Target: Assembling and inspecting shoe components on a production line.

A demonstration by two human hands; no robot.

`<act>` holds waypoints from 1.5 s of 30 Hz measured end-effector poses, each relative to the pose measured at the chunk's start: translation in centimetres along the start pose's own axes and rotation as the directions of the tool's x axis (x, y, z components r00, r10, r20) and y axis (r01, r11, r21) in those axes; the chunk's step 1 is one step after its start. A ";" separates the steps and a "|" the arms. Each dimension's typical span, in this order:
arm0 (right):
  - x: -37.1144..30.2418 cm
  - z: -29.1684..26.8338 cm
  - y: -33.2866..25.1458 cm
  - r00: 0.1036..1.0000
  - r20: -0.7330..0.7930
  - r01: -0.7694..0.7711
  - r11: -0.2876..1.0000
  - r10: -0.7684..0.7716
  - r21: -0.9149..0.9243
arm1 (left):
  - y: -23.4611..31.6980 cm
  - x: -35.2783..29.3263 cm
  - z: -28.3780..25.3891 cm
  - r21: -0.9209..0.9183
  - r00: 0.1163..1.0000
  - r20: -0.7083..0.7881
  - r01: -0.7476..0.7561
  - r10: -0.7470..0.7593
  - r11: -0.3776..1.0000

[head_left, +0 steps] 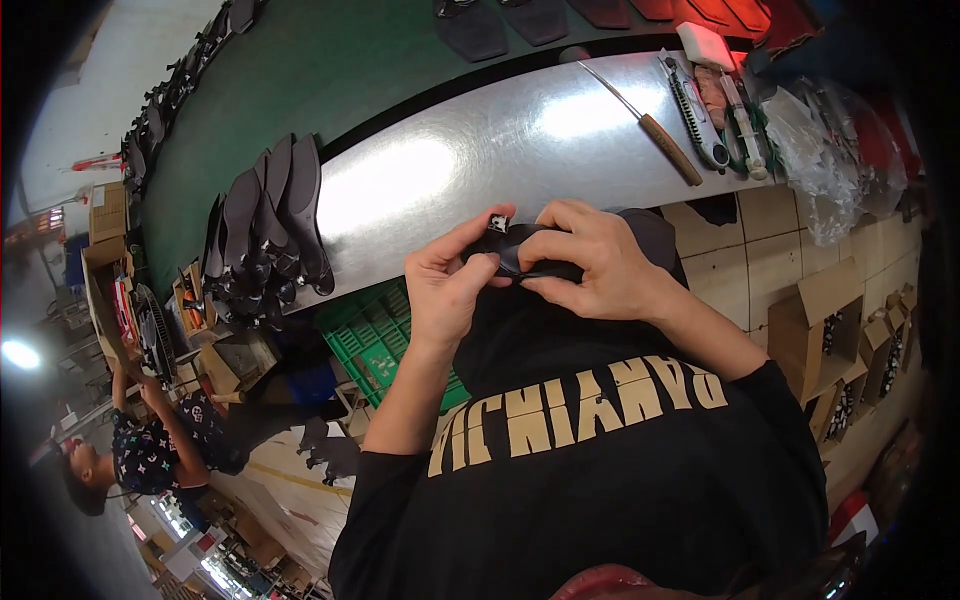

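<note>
While the left hand [446,285] pinches one end between thumb and curled fingers, the right hand [605,262] grips the same black sandal [509,240] from the other side, its fingers bent and closed on the dark strap area. The sandal is between the two hands, above the person's lap and just beside the near edge of the metal tabletop [480,130]. A small, shiny, squarish ornament [499,223] shows next to the left forefinger; the fingers hide much of the rest, so the sandal's full shape cannot be told.

On the tabletop, toward the right, lies an awl [670,148] with a wooden handle, its thin shaft pointing away to the upper left. Near it lie a utility knife [695,115] and a clear syringe [743,125], with a white block [705,46] beyond them and a transparent plastic bag [815,150] at the table's right end.

To the left, a cluster of dark sandals [262,215] leans together at the border of a green work surface [370,50]. Below them is a green plastic crate [372,350]; farther left, a co-worker [165,445] wears a patterned dark shirt.
</note>
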State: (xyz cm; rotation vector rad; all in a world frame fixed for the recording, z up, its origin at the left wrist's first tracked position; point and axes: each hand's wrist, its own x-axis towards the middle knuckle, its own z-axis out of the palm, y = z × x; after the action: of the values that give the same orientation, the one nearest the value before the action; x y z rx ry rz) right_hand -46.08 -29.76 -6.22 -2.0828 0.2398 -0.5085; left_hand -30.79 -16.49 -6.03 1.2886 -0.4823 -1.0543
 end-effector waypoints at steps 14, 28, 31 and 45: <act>-0.6 1.1 -0.5 0.960 -0.262 0.075 0.993 -0.095 -0.086 | 1.3 0.6 -0.5 0.040 0.965 0.050 0.256 -0.258 0.966; -1.3 1.0 0.1 0.974 -0.225 -0.023 0.995 0.001 -0.095 | -0.2 0.2 0.5 0.170 0.952 0.097 0.271 -0.289 0.947; -1.5 0.9 0.1 0.976 -0.215 -0.042 0.996 0.024 -0.079 | -0.6 0.2 0.3 0.217 0.949 0.126 0.260 -0.291 0.941; -0.7 -1.8 -0.6 0.950 0.126 -0.313 0.871 0.286 0.378 | 0.2 -0.1 0.7 0.142 0.977 0.127 0.154 -0.172 0.978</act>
State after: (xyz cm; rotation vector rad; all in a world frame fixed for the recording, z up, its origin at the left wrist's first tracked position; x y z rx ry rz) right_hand -47.52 -30.56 -5.07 -1.6256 0.3824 -0.2692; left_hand -31.37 -16.80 -5.63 1.3955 -0.5662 -1.2732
